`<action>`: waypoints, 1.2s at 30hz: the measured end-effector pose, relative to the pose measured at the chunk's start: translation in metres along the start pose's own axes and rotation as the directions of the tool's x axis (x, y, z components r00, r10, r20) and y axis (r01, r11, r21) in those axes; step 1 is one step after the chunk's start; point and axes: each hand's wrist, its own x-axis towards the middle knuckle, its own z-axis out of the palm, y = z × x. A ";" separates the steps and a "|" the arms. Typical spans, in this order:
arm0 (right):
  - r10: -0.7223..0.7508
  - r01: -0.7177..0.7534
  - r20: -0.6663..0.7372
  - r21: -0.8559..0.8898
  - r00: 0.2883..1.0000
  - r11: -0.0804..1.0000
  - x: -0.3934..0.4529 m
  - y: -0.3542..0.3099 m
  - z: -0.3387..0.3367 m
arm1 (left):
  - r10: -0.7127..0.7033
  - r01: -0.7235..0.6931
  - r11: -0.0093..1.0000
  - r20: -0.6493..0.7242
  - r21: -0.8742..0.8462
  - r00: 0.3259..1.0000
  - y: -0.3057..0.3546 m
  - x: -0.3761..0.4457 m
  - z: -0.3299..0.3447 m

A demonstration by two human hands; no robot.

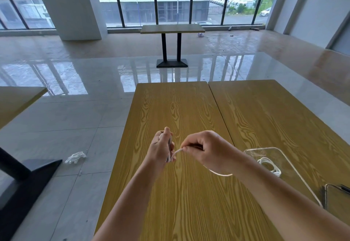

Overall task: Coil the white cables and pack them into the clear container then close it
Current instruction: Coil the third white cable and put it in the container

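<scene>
Above the wooden table (181,193), my left hand (162,147) grips a small coil of white cable, mostly hidden behind its fingers. My right hand (206,148) pinches the free length of that white cable (177,151) just beside the left hand. A loose loop of the cable (220,174) hangs below my right wrist. The clear container (295,166) lies open on the table to the right, and a coiled white cable (269,165) rests inside it.
A clear lid (336,195) lies at the right edge beside the container. A second table (274,119) adjoins on the right. White gloves (75,157) lie on the tiled floor to the left, near a black table base (24,180).
</scene>
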 end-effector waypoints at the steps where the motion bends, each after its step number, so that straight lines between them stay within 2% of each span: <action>1: -0.004 0.005 -0.047 0.021 0.999 1.000 0.001 0.000 -0.001 | -0.005 0.004 1.000 0.038 0.027 0.999 0.002 -0.003 0.003; 4: -0.002 0.012 -0.155 0.061 0.988 0.998 0.003 0.003 -0.002 | -0.034 0.020 0.997 0.173 0.079 0.984 0.005 -0.012 0.010; 10: 0.019 -0.010 -0.263 0.036 0.965 0.999 0.008 0.011 -0.004 | -0.113 0.081 0.992 0.408 0.097 0.906 0.006 -0.022 0.009; 16: 0.013 0.013 -0.171 0.151 0.985 0.988 0.006 0.020 -0.009 | -0.139 0.087 0.989 0.578 0.116 0.804 0.008 -0.025 -0.002; 18: 0.025 0.003 -0.179 0.154 0.984 0.988 0.004 0.024 -0.012 | -0.135 0.112 0.991 0.575 0.077 0.807 0.009 -0.025 -0.006; 20: 0.057 -0.026 -0.231 0.133 0.971 0.991 0.003 0.030 -0.013 | -0.092 0.122 0.992 0.529 -0.022 0.843 0.011 -0.024 -0.010; 22: 0.100 -0.071 -0.283 0.111 0.954 0.991 0.001 0.036 -0.013 | -0.038 0.113 0.983 0.436 -0.148 0.899 0.013 -0.023 -0.011; 25: 0.129 -0.116 -0.274 0.065 0.953 0.991 -0.004 0.039 -0.009 | -0.007 0.096 0.948 0.279 -0.303 0.960 0.014 -0.023 -0.008; 31: 0.097 -0.110 -0.166 -0.070 0.981 0.991 -0.006 0.033 0.009 | -0.004 0.127 0.844 0.231 -0.522 0.973 0.012 -0.026 0.006; 36: 0.070 -0.071 -0.093 -0.016 0.993 0.997 -0.011 0.022 0.020 | -0.010 0.140 0.806 0.223 -0.576 0.975 0.011 -0.023 0.010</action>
